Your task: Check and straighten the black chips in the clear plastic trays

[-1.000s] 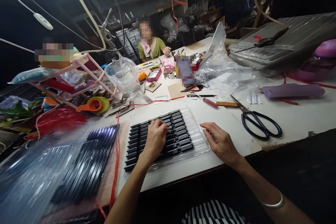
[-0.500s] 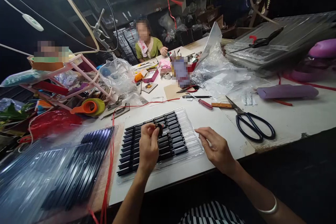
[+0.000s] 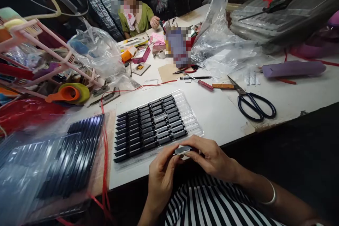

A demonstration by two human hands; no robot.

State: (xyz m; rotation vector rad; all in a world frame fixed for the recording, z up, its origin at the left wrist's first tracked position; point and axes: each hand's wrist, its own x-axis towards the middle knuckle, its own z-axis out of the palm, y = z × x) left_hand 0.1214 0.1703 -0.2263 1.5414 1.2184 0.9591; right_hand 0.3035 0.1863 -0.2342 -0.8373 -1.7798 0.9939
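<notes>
Dark lettering is showing on the pink rack (image 3: 67,61) to your left, but its characters are appearing too small and blurred for you to make out. Your left hand (image 3: 162,174) is pinching one end of the small black part (image 3: 182,150), thumb and forefinger drawn close together around it. Your right hand (image 3: 213,157) is gripping the other end the same way, its fingers bending inward, and you are wearing a pale bangle (image 3: 272,192) on that wrist. The part is sitting between your two sets of fingertips, its row of pale teeth facing you, just on your side of the clear tray (image 3: 189,113). Rows of black pieces (image 3: 149,122) are lying in that tray on the white table (image 3: 225,123). The dark-handled scissors (image 3: 256,106) are resting to the tray's right, and across the table a person in green (image 3: 144,19) is sitting
</notes>
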